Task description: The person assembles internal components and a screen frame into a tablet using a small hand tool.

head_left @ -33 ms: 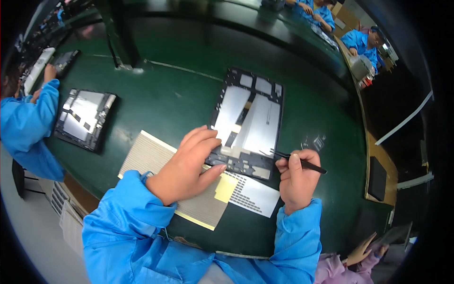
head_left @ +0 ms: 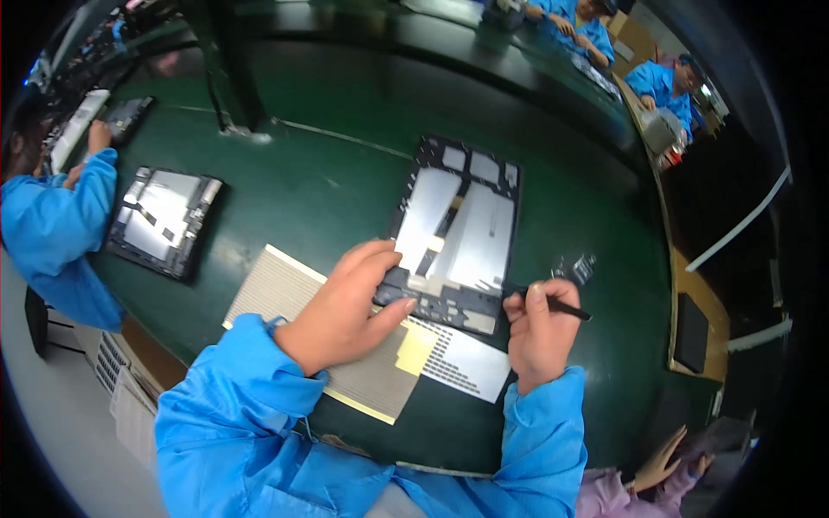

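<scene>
An opened tablet (head_left: 481,233) lies on the green bench, its silvery inner plates and black frame facing up. My left hand (head_left: 332,315) grips its lower left edge, with the thumb at the bottom and the fingers along the side. Pinched in my right hand (head_left: 546,337) is a pair of black tweezers (head_left: 570,308), pointing at the tablet's lower right side. Whether their tips touch it I cannot tell. Under my left hand lies a brown striped sheet (head_left: 272,289) with yellow edges. Beside it is a white sheet of small dark stickers (head_left: 471,367), partly beneath the tablet.
A second opened tablet (head_left: 164,211) lies at the left, near a co-worker in a blue sleeve (head_left: 65,211). Small clear scraps (head_left: 579,268) lie right of the tweezers. A dark post (head_left: 229,78) stands at the back. Another person's hand (head_left: 661,462) shows at lower right.
The whole view has shifted slightly. The tweezers' tips, visible over the tablet's lower right before, are now hard to make out. My left hand keeps its place on the tablet.
</scene>
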A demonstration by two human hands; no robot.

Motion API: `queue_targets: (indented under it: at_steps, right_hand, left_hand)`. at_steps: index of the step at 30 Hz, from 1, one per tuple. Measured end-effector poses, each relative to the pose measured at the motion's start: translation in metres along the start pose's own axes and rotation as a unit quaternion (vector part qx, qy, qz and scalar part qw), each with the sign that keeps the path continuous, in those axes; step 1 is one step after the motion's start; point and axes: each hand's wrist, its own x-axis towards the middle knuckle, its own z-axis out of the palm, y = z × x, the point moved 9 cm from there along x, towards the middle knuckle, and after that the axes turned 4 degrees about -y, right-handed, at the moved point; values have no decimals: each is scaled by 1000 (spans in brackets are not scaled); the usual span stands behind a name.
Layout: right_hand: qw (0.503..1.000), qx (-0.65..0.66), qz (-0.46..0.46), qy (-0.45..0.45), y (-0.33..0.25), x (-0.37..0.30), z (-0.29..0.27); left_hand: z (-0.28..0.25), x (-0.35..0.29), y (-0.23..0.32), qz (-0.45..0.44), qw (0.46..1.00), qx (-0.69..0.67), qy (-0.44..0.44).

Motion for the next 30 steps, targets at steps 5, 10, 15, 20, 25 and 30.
queue_targets:
  at_steps: [5,10,15,20,25,30]
  right_hand:
    - [993,101,52,42,22,2,-11]
    - [990,119,42,69,23,-1,-20]
    - [992,111,47,29,18,-5,-8]
    - [987,144,59,38,15,-10,-4]
    - [992,108,72,13,16,-8,1]
    - [994,69,77,-18,20,-7,5]
  left_hand:
    - [2,4,-35,-201,967,-144,56]
    - [22,9,-43,-306,885,-351,11]
    - [27,12,-9,-248,850,-464,-29]
    - [-12,-22,-20,-240,769,-592,34]
    - [-66,-65,-36,-195,710,-656,166]
    - [-77,-109,-46,-222,649,-701,196]
